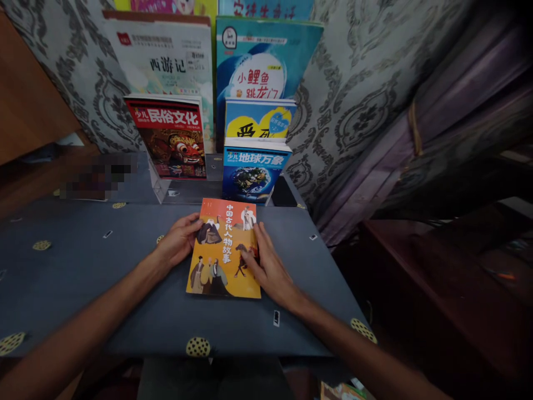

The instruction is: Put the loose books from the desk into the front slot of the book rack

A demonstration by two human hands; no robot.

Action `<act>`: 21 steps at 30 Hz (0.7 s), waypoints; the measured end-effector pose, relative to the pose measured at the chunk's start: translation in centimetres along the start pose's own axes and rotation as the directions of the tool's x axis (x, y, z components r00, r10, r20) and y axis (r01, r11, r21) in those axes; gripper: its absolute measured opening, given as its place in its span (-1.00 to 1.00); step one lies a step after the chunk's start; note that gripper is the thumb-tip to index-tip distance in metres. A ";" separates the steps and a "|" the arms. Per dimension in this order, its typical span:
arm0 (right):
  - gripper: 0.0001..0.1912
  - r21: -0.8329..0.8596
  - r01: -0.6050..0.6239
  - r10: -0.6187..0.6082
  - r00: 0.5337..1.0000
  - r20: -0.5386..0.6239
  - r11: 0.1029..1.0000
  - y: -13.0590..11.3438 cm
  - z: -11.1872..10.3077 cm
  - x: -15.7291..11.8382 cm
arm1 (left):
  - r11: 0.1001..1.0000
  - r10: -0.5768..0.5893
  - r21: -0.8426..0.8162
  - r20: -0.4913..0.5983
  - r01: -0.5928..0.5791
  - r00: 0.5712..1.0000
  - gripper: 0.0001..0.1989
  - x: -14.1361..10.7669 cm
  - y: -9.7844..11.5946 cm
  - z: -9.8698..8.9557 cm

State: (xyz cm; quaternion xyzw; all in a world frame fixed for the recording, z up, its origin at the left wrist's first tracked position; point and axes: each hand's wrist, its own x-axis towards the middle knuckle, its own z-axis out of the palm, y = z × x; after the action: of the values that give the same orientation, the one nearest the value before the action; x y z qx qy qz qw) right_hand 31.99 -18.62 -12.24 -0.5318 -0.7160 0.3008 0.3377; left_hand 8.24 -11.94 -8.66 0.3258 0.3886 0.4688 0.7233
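Observation:
An orange and yellow book (225,266) with Chinese characters and drawn figures in robes on its cover is between my two hands, just above the table. My left hand (182,239) grips its left edge, the thumb at the upper corner and the other fingers partly hidden. On the right edge, my right hand (270,266) holds it with the thumb over the cover. Straight behind it, a blue book with a globe (250,175) leans on a clear stand (156,186). Left of that, a red book with a mask (172,139) stands on the same display.
Taller books rise behind, among them a pale one (166,61) and a teal one (268,47), against a patterned curtain (358,105). A dark flat object (285,191) lies right of the stand. The grey tablecloth (137,322) has a pineapple print. Dark red furniture (441,294) stands at right.

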 end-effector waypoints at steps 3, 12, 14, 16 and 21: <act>-0.21 0.273 -0.048 0.079 0.991 -0.106 0.961 -0.5 0.8 1.3 | 0.999 0.041 -0.022 -0.001 -0.041 0.999 -0.74 -0.2 0.0 0.2; -0.56 0.858 -0.201 0.455 0.890 -0.042 0.473 -3.5 2.4 4.4 | 0.990 0.066 -0.115 -0.114 -0.079 0.991 -0.76 -0.5 -0.5 0.9; -0.55 0.867 -0.179 0.446 0.893 -0.055 0.465 -4.0 2.6 4.4 | 0.988 0.032 -0.141 -0.189 -0.060 0.981 -0.74 -0.6 -0.8 1.3; -0.53 0.877 -0.170 0.437 0.898 -0.049 0.449 -4.5 2.8 4.4 | 0.987 -0.003 -0.158 -0.224 -0.033 0.975 -0.69 -0.8 -0.9 1.6; -0.51 0.911 -0.195 0.426 0.905 0.023 0.364 -4.7 3.1 4.2 | 0.978 -0.033 -0.211 -0.157 -0.001 0.987 -0.66 -1.4 -0.8 2.3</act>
State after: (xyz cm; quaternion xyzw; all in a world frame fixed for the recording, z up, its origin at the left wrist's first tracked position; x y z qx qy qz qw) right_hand 26.02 -15.94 -9.64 -0.4243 -0.2889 0.6328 0.5798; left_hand 10.22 -13.79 -7.87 0.2059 0.3959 0.5260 0.7240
